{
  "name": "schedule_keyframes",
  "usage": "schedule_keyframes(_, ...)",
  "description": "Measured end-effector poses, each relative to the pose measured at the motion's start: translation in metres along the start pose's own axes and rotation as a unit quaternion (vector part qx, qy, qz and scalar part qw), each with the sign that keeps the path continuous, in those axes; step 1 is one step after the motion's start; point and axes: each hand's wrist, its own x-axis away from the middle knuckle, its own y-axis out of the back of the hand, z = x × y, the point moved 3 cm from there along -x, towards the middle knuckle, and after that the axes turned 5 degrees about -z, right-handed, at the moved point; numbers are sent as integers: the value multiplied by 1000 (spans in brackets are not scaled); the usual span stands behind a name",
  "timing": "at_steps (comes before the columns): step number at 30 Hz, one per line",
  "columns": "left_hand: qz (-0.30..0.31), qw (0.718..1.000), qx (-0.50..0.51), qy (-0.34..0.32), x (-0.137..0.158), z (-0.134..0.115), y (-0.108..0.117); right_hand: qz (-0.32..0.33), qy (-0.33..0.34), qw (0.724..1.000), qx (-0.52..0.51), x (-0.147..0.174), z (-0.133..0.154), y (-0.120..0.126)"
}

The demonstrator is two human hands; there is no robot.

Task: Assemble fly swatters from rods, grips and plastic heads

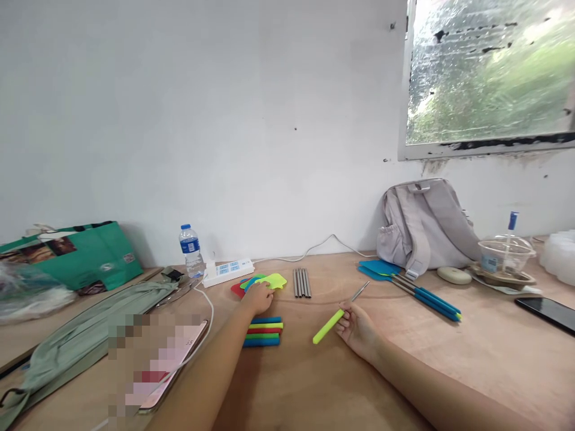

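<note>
A: Yellow handle [327,327]?
B: In the right hand [357,330], fingers closed round it; rod [360,291] in its end, no head on.
A: Left hand [259,298]?
B: At the flat heads [275,280]; couldn't tell if gripping.
A: Progress?
B: Blue sets [424,296] looked joined, far right. Loose rods [302,283] and loose handles [263,331] remained.

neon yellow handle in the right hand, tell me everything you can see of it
The neon yellow handle is a straight, matte-looking tube, perhaps foam or rubber, with a thin silvery metal rod extending from its far end. The right hand holds it there, fingers hiding the joint. It slants over the brown table, yellow end near and left, metal tip farther and right.
</note>
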Motion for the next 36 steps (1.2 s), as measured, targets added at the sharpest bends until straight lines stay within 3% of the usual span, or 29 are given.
schedule_keyframes(6,-122,991,52,16,8,-8,26,-34,-37,997,-55,-2,-1,3)
schedule_keyframes(9,-226,962,138,64,21,-19,41,-52,-29,995,-74,-4,3,7)
schedule_keyframes(11,-305,892,316,109,36,-29,48,-56,-9,996,-67,-5,10,9)
schedule_keyframes(13,-318,797,494,139,51,-42,48,-69,22,997,-38,-5,20,10)
schedule_keyframes(15,-305,728,591,168,63,-55,44,-74,72,994,22,-3,33,10)
schedule_keyframes(18,-304,651,676,163,73,-65,38,-39,163,974,155,3,53,7)
schedule_keyframes(21,-252,606,732,185,75,-62,27,1,239,907,348,14,68,3)
schedule_keyframes(25,-182,601,753,197,76,-56,18,47,315,722,614,29,77,-6)
schedule_keyframes(27,-183,586,763,205,77,-55,17,69,324,665,670,33,77,-9)
schedule_keyframes(29,-189,557,779,218,79,-56,17,71,325,642,691,36,76,-11)
schedule_keyframes(32,-160,523,806,227,80,-61,17,57,335,633,696,36,75,-10)
schedule_keyframes(36,-120,526,811,227,81,-66,17,64,359,623,692,37,73,-9)
